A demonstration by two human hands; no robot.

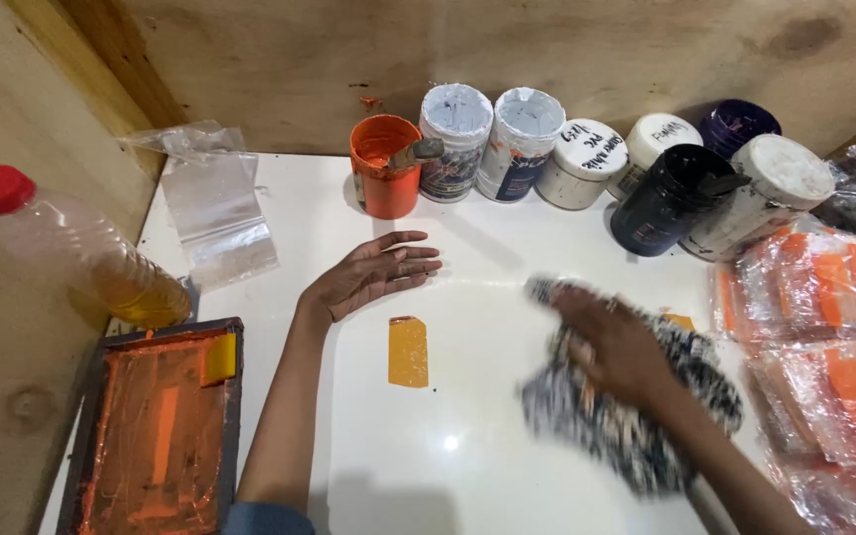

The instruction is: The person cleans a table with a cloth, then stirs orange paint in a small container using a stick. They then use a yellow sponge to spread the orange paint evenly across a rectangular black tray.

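The left hand (374,274) lies open and flat, palm down, on the white bench (428,456), fingers spread toward the right, holding nothing. Just near of it, apart from the fingers, an orange-yellow rectangular patch (408,351) lies flat on the bench. The right hand (614,342) is closed on a black-and-white speckled rag (636,421), pressing it onto the bench at the right; both are blurred, so the exact grip is hard to read. A small orange piece (679,320) peeks out just beyond the rag. Along the far edge stands a row of paint jars: an open orange jar (385,168) with a tool resting in it, then white-lidded jars (507,144) and dark jars (668,198) to its right. At the far left lies a clear plastic bag (212,203), and a bottle with a red cap (71,248) holding amber liquid leans at the left wall. Near left sits a dark-framed screen (156,426) smeared with orange ink. Plastic-wrapped orange packets (824,337) are stacked at the right edge.
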